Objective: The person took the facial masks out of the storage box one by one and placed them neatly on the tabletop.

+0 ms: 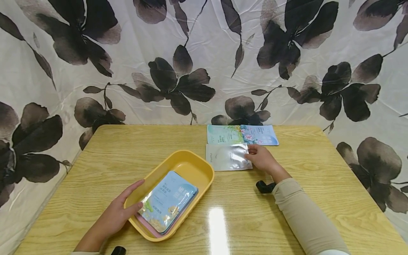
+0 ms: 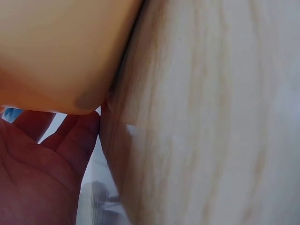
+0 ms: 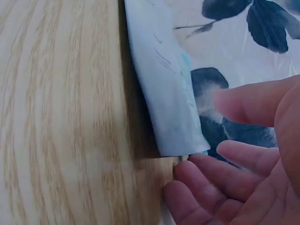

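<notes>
My left hand (image 1: 115, 214) grips the left side of a yellow plastic basin (image 1: 206, 169), thumb over the rim. In the left wrist view, its fingers (image 2: 77, 140) curl against the basin's outer wall. Inside the basin lies a stack of sachets, a light blue face mask sachet (image 1: 169, 202) on top and a pink edge beneath. A silver sachet (image 1: 227, 157) lies flat beyond the basin. My right hand (image 1: 264, 159) is at its right edge. The right wrist view shows the thumb (image 3: 243, 104) apart from the fingers and the sachet's corner right at the fingertips.
Behind the silver sachet, a green sachet (image 1: 223, 134) and a blue floral sachet (image 1: 260, 135) lie side by side at the table's far edge. A floral cloth (image 1: 191, 42) hangs behind the wooden table (image 1: 255, 219). Black wrist devices (image 1: 265, 187) show beside both wrists.
</notes>
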Tool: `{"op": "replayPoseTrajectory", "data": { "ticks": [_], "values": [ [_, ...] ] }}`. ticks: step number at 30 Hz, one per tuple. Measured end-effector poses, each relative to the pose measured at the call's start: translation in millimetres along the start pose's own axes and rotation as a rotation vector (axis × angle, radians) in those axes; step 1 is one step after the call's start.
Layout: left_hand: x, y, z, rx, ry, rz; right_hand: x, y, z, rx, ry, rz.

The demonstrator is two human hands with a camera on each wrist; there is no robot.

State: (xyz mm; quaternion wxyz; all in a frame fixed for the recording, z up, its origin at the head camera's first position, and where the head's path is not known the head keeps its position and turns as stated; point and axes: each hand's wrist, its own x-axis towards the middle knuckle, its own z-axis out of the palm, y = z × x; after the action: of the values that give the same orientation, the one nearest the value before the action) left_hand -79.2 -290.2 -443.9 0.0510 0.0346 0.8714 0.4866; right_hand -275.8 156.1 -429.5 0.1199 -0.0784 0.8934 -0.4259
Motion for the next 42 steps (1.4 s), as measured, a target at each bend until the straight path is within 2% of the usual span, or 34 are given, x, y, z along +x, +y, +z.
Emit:
{"op": "replayPoseTrajectory", "data": {
  "ticks": [6, 9, 16, 23, 28, 31, 35, 42],
  "values": [
    [0.3, -1.1, 0.2, 0.005, 0.003, 0.000, -4.0, -2, -1, -0.009, 0.038, 0.000],
    [0.5, -0.5, -0.6, 0.012, 0.003, -0.007, -8.7, -11, -2, 0.005, 0.044, -0.038],
    [-0.4, -0.3, -0.4, 0.013, 0.000, -0.009, -15.4, -35, 1, 0.128, -0.044, -0.152],
    [-0.1, -1.2, -0.2, 0.011, 0.005, -0.004, -19.9, -53, 12, 0.274, -0.100, -0.216],
    [0.8, -1.4, -1.3, 0.030, 0.010, 0.013, -26.9, -72, 25, 0.302, -0.133, -0.301],
    [0.7, -1.0, -1.6, 0.032, 0.005, 0.011, -32.3, -88, 36, 0.300, -0.186, -0.354],
    [0.8, -0.2, -2.1, 0.026, 0.000, 0.014, -35.0, -107, 56, 0.294, -0.293, -0.397],
    [0.8, -0.5, -1.8, 0.018, 0.001, 0.016, -32.3, -126, 93, 0.183, -0.454, -0.391]
  ]
}}
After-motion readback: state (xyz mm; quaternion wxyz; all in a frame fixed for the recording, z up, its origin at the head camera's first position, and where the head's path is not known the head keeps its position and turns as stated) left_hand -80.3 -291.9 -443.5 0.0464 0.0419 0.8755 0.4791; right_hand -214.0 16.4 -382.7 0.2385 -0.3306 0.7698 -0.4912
